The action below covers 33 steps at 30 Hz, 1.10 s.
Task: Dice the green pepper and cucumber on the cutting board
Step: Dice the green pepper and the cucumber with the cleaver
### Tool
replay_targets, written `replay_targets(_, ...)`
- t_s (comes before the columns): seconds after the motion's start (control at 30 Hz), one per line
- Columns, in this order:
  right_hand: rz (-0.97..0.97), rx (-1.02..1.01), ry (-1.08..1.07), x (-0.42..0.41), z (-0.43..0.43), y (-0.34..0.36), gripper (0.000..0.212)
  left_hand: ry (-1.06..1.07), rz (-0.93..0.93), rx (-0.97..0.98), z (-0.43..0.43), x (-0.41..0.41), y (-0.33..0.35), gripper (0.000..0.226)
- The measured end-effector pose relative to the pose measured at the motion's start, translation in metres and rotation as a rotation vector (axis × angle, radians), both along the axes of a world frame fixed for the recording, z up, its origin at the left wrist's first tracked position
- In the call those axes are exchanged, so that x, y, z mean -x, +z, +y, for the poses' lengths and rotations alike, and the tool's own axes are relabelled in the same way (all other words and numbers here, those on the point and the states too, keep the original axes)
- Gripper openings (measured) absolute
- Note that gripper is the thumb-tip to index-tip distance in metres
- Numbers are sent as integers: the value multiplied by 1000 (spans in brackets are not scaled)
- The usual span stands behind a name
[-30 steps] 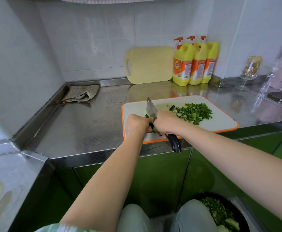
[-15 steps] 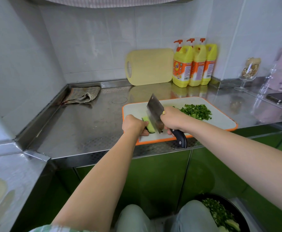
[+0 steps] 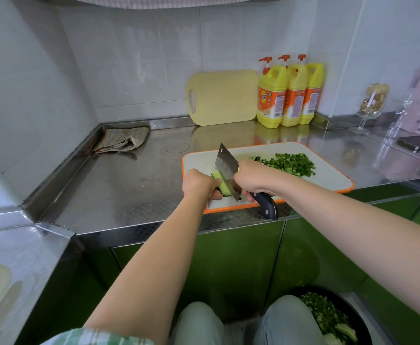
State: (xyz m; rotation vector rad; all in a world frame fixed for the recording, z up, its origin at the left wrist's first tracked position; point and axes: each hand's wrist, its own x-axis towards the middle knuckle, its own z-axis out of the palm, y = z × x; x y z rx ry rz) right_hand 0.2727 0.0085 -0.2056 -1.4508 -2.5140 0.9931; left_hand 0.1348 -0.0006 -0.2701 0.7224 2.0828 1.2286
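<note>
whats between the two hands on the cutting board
Head view: the cucumber piece, held by the left hand, and the cleaver, gripped by the right hand.

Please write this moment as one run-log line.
left hand: holds cucumber piece | right hand: grips cleaver | diced greens: piled right on cutting board | step: dicing unfinished

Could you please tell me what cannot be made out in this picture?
Head view: green cucumber piece, mostly hidden by the left hand and the steel cleaver.
Head view: black bowl of chopped greens, cut off by the bottom edge and a knee.
Head view: label print on the yellow detergent bottles, too small.
</note>
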Motion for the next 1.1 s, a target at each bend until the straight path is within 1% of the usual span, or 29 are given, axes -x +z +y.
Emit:
replay_targets(0.13,-38,-22,18,3,2,-1,17,5,-27,-5,1,2,0,20)
replay_targets(0.23,-42,-33,15,6,4,-4,18,1,-46,3,3,3,-1,22)
replay_targets(0.33,-28,-109,48,11,3,-7,28,8,-48,15,3,4,-1,25)
replay_targets(0.4,-88,-145,48,18,1,-9,32,20,-46,22,1,4,0,26)
replay_targets(0.5,-144,-142,-20,22,3,-13,25,24,-60,14,-2,4,0,30)
replay_targets(0.6,-56,-131,-57,20,12,-18,25,26,-71,1,-6,4,1,20)
replay_targets(0.67,-59,-104,-103,18,15,-19,22,27,-74,-11,-5,5,-2,20)
replay_targets(0.77,19,-81,-115,15,15,-15,19,2,-59,-15,-2,9,-7,26)
replay_targets(0.87,73,-58,-95,6,14,-7,19,-6,-95,-64,-4,9,-6,18)
replay_targets(0.97,71,-35,-70,2,13,1,16,-9,-125,-71,-6,8,-4,23)
replay_targets(1.1,9,-33,-31,3,7,3,16,-18,-140,-77,-8,7,-2,22)
